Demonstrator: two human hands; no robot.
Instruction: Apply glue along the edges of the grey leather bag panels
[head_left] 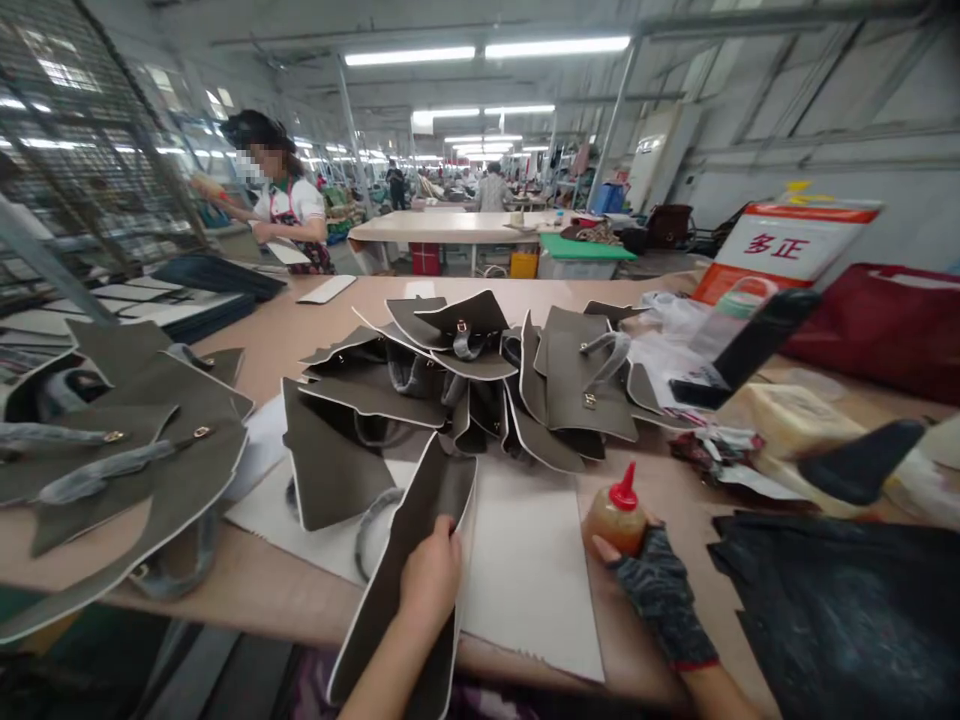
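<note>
My left hand [431, 578] is bare and closed on a dark olive bag panel [409, 590] with white edges. That panel stands tilted near the table's front edge, a handle loop [373, 530] showing on its left. Wearing a dark knitted fingerless glove, my right hand [651, 580] is wrapped round a squeeze bottle [613, 520] with amber liquid and a red nozzle cap. Some of its fingers are hidden behind the bottle. Beneath the panel and beside the bottle lies a pale board [536, 580].
Overlapping bag panels [592, 370] with wrapped handles fill the table's middle, and another pile [142, 450] lies left. On the right are black sheets [847, 600], a phone on a stand [750, 350] and a yellowish block [802, 418]. A co-worker [292, 210] stands at far left.
</note>
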